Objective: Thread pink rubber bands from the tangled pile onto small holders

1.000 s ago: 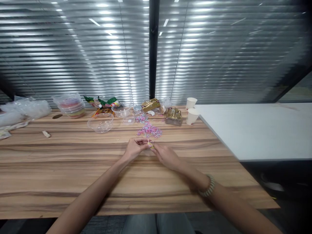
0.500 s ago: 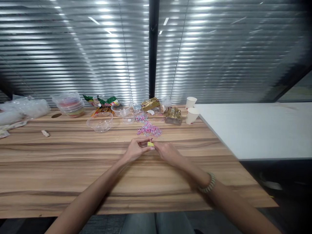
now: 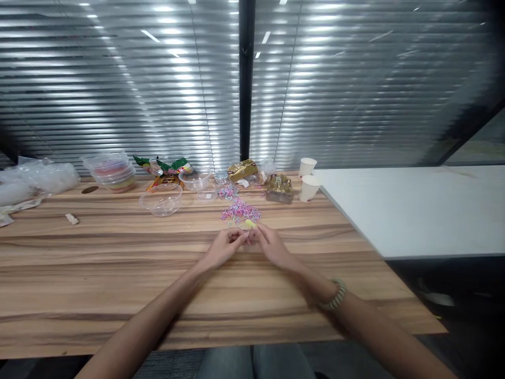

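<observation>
My left hand (image 3: 224, 246) and my right hand (image 3: 272, 245) meet above the table, just in front of a pile of small pink, blue and white rubber bands (image 3: 241, 210). The right fingertips close on a small yellow piece (image 3: 250, 224), blurred and partly covered. Thumb and fingers of the left hand are pinched together beside it. Something pinkish shows between the two hands, too small and smeared to make out. A coiled band circles my right wrist.
Behind the pile stand gold wrappers (image 3: 280, 188), two paper cups (image 3: 310, 188) and clear plastic bowls (image 3: 161, 200). Stacked tubs (image 3: 112, 171), snack bags (image 3: 165, 167) and plastic bags (image 3: 51, 176) lie farther left. A white table (image 3: 418, 210) adjoins on the right.
The yellow piece has shifted slightly up and right, with the right fingers now over it. The pale pink strand seen stretched across it no longer shows there. My left fingers have curled in.
</observation>
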`<state>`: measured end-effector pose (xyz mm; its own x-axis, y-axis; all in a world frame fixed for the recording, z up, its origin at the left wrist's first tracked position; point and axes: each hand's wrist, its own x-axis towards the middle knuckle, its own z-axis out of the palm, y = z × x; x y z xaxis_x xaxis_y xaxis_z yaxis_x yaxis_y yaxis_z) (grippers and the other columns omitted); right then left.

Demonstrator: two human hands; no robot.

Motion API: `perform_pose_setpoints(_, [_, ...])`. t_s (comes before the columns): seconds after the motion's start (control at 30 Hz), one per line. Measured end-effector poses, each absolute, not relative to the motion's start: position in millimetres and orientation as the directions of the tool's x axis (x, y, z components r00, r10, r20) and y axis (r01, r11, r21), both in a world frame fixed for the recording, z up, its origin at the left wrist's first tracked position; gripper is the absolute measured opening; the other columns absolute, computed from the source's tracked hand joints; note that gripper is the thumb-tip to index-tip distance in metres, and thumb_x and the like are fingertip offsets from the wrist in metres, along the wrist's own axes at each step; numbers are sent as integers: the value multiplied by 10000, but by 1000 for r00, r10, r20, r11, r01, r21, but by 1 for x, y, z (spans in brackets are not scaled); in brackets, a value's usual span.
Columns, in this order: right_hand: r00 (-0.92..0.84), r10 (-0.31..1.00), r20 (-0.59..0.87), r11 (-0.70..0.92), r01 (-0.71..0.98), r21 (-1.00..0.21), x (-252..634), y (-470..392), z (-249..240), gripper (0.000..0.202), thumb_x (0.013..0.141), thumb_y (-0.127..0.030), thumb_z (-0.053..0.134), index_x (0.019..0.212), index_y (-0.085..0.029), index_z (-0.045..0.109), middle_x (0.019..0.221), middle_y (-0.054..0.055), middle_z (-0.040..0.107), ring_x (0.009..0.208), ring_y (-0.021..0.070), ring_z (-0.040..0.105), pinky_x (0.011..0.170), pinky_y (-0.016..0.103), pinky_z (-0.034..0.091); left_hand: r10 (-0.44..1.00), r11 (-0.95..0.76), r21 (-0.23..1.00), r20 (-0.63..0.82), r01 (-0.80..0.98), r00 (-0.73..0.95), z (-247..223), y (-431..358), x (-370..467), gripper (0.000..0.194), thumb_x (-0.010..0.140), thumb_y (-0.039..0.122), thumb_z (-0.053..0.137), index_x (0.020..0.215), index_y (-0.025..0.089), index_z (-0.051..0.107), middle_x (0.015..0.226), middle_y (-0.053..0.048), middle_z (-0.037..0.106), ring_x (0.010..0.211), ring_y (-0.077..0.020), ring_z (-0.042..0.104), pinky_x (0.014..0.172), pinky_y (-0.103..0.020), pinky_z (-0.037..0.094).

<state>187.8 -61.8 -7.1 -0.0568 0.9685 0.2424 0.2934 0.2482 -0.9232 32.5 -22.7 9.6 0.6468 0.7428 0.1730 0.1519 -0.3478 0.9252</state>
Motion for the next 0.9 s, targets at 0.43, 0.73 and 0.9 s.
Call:
perform_pose_setpoints(0.43, [-94, 994, -61, -94, -413, -906, 180, -64, -2, 410, 666, -516, 607, 676, -172, 385, 541, -71, 221, 467, 53, 162, 441, 193, 136, 614, -620, 785, 467, 22, 636, 32, -38, 27, 181, 814, 283, 482, 731, 156, 580, 814, -71, 579, 836, -172, 518, 791, -287, 382])
perform_pose_setpoints(0.73, [-22, 983, 181, 182, 31, -983, 182, -66, -3, 372, 815, -545, 389, 755, -181, 445, 637, -9, 426, 579, 98, 388, 565, 217, 330, 824, 129, 970, 11, -206, 566, 14, -28, 40, 261, 717, 378, 580, 611, 151, 506, 598, 16, 469, 621, -108, 461, 629, -225, 367])
perform_pose_setpoints(0.9, [-328, 852, 408, 522, 584, -622, 196, -64, -9, 269, 902, -293, 296, 859, -173, 534, 837, 66, 568, 786, 157, 490, 726, 275, 347, 815, 376, 882, -168, -285, 555, 17, -25, 38, 194, 668, 313, 641, 644, 135, 570, 597, 26, 478, 548, -68, 420, 604, -200, 365])
